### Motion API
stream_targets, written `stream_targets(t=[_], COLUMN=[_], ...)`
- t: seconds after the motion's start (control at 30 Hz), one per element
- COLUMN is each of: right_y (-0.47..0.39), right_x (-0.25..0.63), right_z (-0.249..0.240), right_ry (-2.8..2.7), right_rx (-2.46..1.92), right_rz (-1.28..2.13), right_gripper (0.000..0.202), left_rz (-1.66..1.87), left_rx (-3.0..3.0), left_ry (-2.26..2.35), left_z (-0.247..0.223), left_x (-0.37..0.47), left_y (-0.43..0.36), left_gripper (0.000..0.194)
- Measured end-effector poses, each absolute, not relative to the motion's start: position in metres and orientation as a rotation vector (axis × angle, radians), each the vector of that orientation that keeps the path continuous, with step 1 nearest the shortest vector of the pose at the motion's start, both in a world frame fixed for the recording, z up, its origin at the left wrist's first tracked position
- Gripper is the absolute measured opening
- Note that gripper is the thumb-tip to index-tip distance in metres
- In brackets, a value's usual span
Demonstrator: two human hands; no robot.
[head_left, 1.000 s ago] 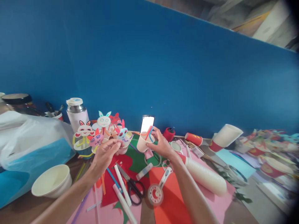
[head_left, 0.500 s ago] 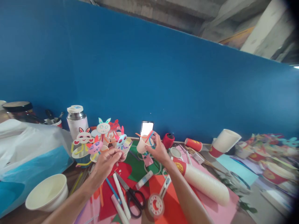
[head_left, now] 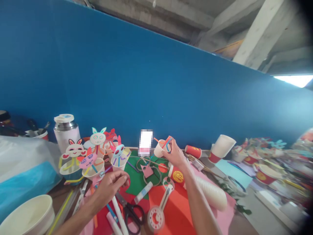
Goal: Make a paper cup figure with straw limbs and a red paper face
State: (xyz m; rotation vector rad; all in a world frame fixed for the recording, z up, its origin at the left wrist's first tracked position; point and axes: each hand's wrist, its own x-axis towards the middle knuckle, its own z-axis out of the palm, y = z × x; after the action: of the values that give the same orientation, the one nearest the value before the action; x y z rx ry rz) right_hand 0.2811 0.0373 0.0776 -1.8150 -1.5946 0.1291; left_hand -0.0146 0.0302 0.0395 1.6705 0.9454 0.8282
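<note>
My right hand (head_left: 176, 154) grips a white paper cup (head_left: 159, 149) with orange and blue paper strips standing at its rim. The cup is tilted slightly, lifted over the back of the table. My left hand (head_left: 114, 182) is closed, its thumb and fingers pinched together; whether anything is between them is hidden. Behind that hand stand several paper cups bearing paper animal figures, among them a pink cat face (head_left: 88, 161) and a blue rabbit face (head_left: 119, 150). A pink paper cat-head cutout (head_left: 146, 171) lies on green paper between my hands.
Black-handled scissors (head_left: 134, 213), a glue stick (head_left: 143, 192) and a white tape dispenser (head_left: 156, 218) lie in front. A stack of paper cups (head_left: 212, 193) lies right of my forearm. A white bowl (head_left: 29, 215) and thermos (head_left: 66, 132) stand left. A blue wall (head_left: 146, 75) rises behind.
My right hand has moved the cup to the right, away from the phone at the back. My left hand has drawn lower and nearer, away from the figure cups. The view has turned rightward.
</note>
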Motion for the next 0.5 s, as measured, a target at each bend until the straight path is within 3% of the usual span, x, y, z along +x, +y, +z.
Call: stream_targets(t=[0.23,0.5], right_y=[0.032,0.026], right_x=[0.292,0.245], right_z=[0.08,0.075], right_ry=[-1.54,-1.836], right_rx=[-1.906,-1.571], right_rz=[0.13,0.505], right_gripper=[0.065,0.076], left_rz=[0.785,0.981], left_rx=[1.669,1.647], left_ry=[0.945,1.034], left_z=[0.034,0.031], left_x=[-0.013,-0.018], left_y=[0.032,0.032], left_gripper=[0.028,0.04])
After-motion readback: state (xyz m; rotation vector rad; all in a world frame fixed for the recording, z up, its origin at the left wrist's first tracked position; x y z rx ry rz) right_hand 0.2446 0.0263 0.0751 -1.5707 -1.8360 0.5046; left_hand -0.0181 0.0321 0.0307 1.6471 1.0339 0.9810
